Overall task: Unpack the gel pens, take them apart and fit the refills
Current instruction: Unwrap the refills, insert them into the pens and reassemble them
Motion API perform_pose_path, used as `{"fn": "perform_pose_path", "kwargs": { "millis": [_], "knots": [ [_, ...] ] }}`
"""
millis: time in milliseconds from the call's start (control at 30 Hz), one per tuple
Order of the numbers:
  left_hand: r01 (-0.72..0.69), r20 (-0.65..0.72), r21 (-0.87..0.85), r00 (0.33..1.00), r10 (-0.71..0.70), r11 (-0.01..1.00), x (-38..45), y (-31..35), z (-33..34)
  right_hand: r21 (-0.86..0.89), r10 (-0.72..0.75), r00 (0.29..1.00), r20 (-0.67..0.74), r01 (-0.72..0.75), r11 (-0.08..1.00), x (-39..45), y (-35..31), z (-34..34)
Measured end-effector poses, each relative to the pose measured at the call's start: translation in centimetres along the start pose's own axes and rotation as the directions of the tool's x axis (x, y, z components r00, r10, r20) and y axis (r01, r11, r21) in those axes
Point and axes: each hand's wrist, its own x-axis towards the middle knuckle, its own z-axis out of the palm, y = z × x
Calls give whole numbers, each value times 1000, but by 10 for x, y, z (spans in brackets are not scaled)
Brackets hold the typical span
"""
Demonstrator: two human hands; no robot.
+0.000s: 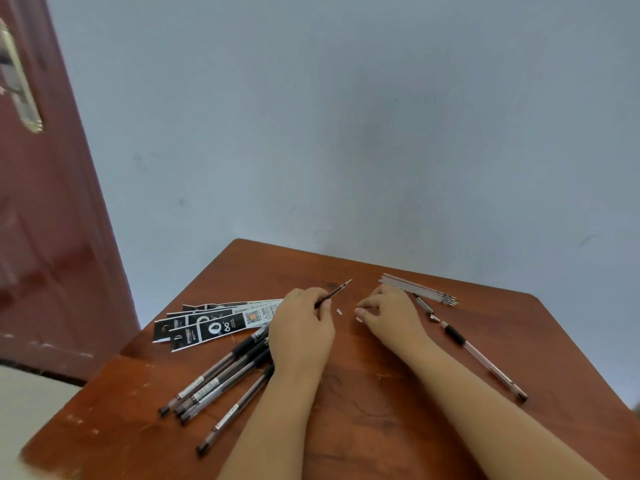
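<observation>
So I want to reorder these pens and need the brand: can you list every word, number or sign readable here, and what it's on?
No text can be read as words.
Black and white packaging sleeves: a drop-shaped logo, an "8"-like figure and a QR code show; the lettering is too blurred to read.
Gel pens under the left hand: white barrel labels, too small to read.
Refills beyond the right hand: no print visible.

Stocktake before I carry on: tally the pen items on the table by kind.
Capped pens on the left: 4
Empty pen barrel on the right: 1
Refill held in the left hand: 1
Loose refills: about 5, bunched, hard to separate
Empty packets: about 4, overlapping
Total: about 15
</observation>
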Motion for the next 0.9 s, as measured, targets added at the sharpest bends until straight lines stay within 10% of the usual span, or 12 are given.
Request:
{"fn": "perform_pose_path", "kwargs": {
  "millis": [367,567,900],
  "knots": [
    [-29,7,33,1000,29,999,1,-3,3,-75,60,997,55,-56,996,4,-3,11],
    [-117,38,70,993,115,991,-5,0,4,-2,-8,989,-149,8,1000,-17,13,-15],
    [-259,137,114,960,243,959,-19,12,16,-297,352,935,-41,-348,889,-70,80,-63]
  ]
}}
